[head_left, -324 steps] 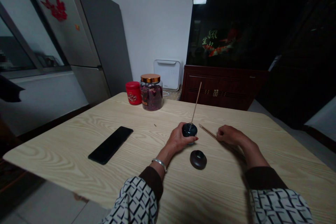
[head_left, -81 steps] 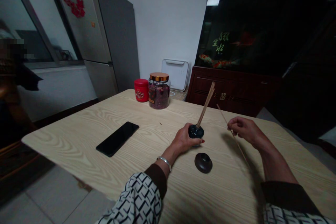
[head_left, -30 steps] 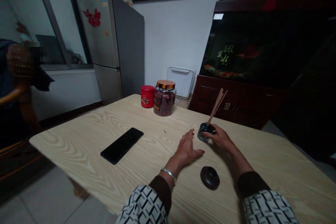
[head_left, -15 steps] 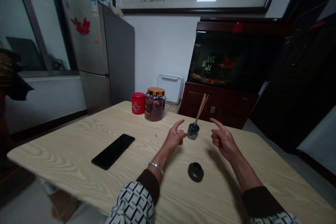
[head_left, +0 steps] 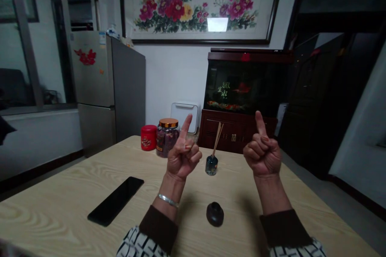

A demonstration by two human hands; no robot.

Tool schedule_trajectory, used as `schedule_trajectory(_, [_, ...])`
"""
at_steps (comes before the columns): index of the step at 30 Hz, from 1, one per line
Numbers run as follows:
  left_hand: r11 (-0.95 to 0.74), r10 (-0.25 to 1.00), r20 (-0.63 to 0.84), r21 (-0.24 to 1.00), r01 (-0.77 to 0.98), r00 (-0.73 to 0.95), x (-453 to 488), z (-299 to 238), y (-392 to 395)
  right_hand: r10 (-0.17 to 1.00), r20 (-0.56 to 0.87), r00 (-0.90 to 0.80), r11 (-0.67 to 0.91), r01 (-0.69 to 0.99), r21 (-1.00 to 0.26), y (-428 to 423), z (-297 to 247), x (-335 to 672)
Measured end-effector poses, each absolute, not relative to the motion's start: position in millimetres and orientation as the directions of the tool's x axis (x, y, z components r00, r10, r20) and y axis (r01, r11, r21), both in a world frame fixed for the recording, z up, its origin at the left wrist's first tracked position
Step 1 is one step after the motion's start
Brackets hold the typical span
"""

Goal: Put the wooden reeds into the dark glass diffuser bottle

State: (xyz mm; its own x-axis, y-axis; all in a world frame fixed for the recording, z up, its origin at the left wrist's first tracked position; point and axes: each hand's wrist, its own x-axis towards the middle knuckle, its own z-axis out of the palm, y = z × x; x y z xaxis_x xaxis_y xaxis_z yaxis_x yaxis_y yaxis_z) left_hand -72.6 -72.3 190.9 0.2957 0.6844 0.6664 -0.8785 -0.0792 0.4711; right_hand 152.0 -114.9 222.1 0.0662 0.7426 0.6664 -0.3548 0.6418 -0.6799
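Observation:
My left hand point(head_left: 183, 154) is raised above the table, its index finger pointing up and the other fingers curled in, with nothing held. Raised to the right, my right hand point(head_left: 263, 150) makes the same shape and is also without an object. Between and beyond the hands a small dark glass reed diffuser point(head_left: 211, 165) stands upright with thin sticks in it; neither hand touches it. Nearer to me, a dark brown rounded piece with a hole in its top point(head_left: 215, 214) lies on the table between my forearms.
A black phone point(head_left: 116, 200) lies on the wooden table point(head_left: 57, 213) at the left. At the far edge stand a red canister point(head_left: 148, 137) and a copper-lidded jar point(head_left: 164, 140), partly behind my left hand. Beyond are a fridge point(head_left: 128, 88) and an aquarium point(head_left: 241, 84).
Both hands have lifted from beside the diffuser; their index fingers, earlier aimed inward, now point up. The camera view has tilted upward. Objects on the table stay in place.

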Motion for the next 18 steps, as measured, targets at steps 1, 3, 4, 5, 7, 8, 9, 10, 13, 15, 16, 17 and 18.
schedule_trajectory(1, [-0.044,0.674,0.668,0.464,-0.885,0.317,-70,184,-73,0.747,0.661,0.074,0.632,-0.388,-0.670,-116,214,150])
schedule_trajectory(3, [0.006,0.663,0.662,0.462,-0.887,0.350,-65,174,-72,0.754,0.652,0.080,0.609,-0.458,-0.648,-117,202,148])
schedule_trajectory(4, [0.019,0.662,0.658,0.464,-0.886,0.359,-63,172,-72,0.756,0.650,0.076,0.596,-0.489,-0.637,-117,199,147])
schedule_trajectory(5, [0.026,0.661,0.655,0.467,-0.884,0.365,-61,172,-71,0.757,0.650,0.068,0.584,-0.516,-0.626,-116,197,147])
schedule_trajectory(7, [0.035,0.652,0.659,0.467,-0.883,0.375,-58,175,-71,0.753,0.657,0.038,0.558,-0.566,-0.607,-115,196,148])
schedule_trajectory(8, [0.043,0.642,0.666,0.463,-0.885,0.379,-58,177,-71,0.748,0.663,0.021,0.545,-0.591,-0.595,-114,197,149])
schedule_trajectory(9, [0.053,0.632,0.673,0.458,-0.887,0.385,-58,178,-71,0.742,0.670,0.006,0.530,-0.618,-0.581,-114,198,151])
schedule_trajectory(10, [0.065,0.624,0.677,0.453,-0.889,0.391,-58,178,-71,0.738,0.675,-0.006,0.513,-0.644,-0.568,-113,198,152])
schedule_trajectory(13, [0.083,0.650,0.648,0.458,-0.885,0.397,-58,167,-64,0.768,0.640,-0.027,0.459,-0.673,-0.579,-103,187,158])
schedule_trajectory(15, [0.069,0.718,0.573,0.506,-0.860,0.395,-58,148,-53,0.836,0.547,-0.032,0.421,-0.603,-0.678,-87,168,163])
schedule_trajectory(16, [0.054,0.763,0.514,0.555,-0.830,0.393,-57,136,-45,0.878,0.478,-0.016,0.399,-0.526,-0.751,-76,154,165])
schedule_trajectory(17, [0.035,0.810,0.441,0.623,-0.782,0.387,-56,122,-36,0.918,0.396,0.013,0.366,-0.415,-0.833,-63,138,167])
schedule_trajectory(18, [0.014,0.855,0.359,0.705,-0.709,0.374,-54,106,-26,0.945,0.319,0.074,0.327,-0.271,-0.905,-48,121,167])
